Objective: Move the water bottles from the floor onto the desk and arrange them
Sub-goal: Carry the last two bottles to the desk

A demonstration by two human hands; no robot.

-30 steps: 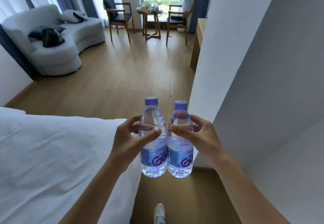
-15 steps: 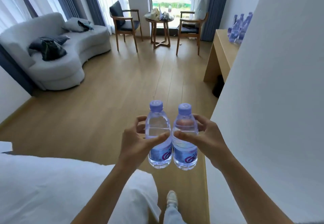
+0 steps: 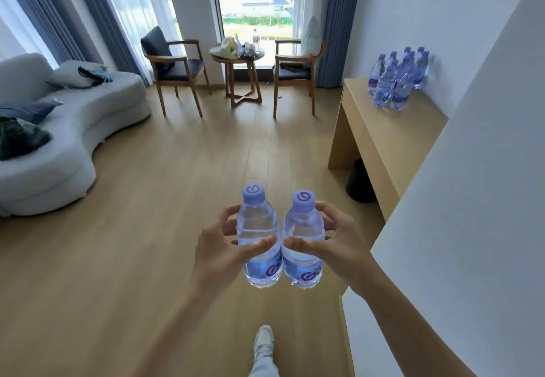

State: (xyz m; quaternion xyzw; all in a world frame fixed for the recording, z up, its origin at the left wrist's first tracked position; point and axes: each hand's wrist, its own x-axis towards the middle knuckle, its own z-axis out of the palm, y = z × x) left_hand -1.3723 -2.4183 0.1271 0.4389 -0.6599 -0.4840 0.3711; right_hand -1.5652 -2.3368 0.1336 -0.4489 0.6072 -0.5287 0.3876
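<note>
Left hand and right hand each grip a bottle; desk partly hidden by wall

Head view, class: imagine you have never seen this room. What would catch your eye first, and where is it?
First, two bottles held upright side by side at centre foreground, the left bottle in the left hand and the right bottle in the right hand. Next, the cluster of bottles standing at the far end of the desk by the right wall. Then the bright window straight ahead.
</note>
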